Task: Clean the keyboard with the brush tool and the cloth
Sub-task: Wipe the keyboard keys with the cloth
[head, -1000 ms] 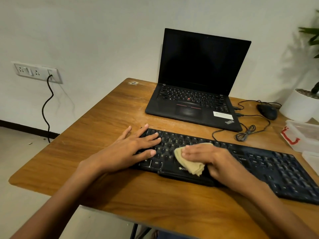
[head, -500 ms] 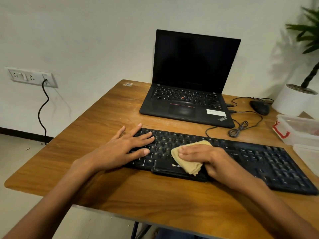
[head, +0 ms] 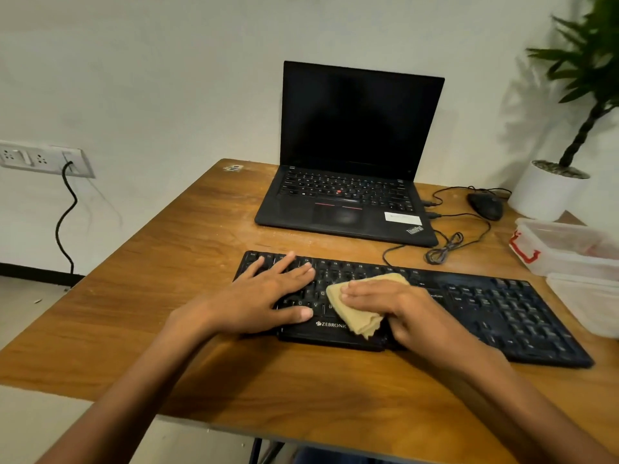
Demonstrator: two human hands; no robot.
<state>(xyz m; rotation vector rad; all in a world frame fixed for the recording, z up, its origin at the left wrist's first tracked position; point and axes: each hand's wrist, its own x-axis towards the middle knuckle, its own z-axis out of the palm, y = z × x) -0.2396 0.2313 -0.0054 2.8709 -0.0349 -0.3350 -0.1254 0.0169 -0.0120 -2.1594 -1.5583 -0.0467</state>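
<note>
Head view: left hand (head: 264, 296) lay on the left end of the black keyboard (head: 502, 309), grip spread, fingers flat over the keys, bracing it on the worktop (head: 167, 296). Just right of it, the tan cloth (head: 355, 313) sat folded on the middle keys under the right hand (head: 402, 306), grip flat, fingers together and pressing down, not pinching. Judgement: the wipe wanted short row-wise strokes, light pressure, and a firm brace against sliding. Brush tool not seen. Keyboard front edge read "ZEBRONIC", its end covered by cloth; laptop (head: 351, 162) palm rest read "ThinkPad"; its white sticker was illegible.
</note>
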